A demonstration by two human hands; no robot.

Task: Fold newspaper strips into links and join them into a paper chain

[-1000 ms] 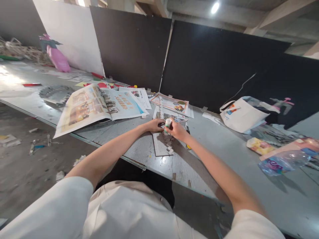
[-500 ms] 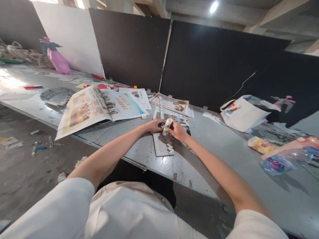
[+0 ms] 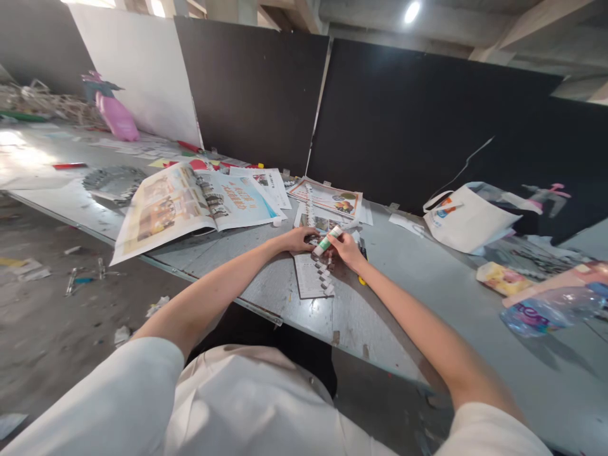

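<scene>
Glue stick (image 3: 327, 240), tilted, held in the right hand (image 3: 349, 250). Left hand (image 3: 300, 240), just beside it, curled; whether it grips anything cannot be told. Zigzag strip (image 3: 324, 277) over printed sheet (image 3: 306, 278), on the near side of both hands.

Partition: black panels (image 3: 254, 88) are ranged along the far side, divided at centre by a pale upright seam (image 3: 317, 107); a white panel (image 3: 137, 76) is set to their left, followed by a dark grey one (image 3: 35, 44). Ceiling: grey concrete beams (image 3: 403, 39) are seen above. Lighting: one bright lamp (image 3: 411, 12) is seen overhead; glare is thrown on the counter (image 3: 422, 272) at far left. Counter: grey, scuffed, extended left to right. Floor (image 3: 52, 335): grey, littered with pale scraps (image 3: 122, 335).
</scene>
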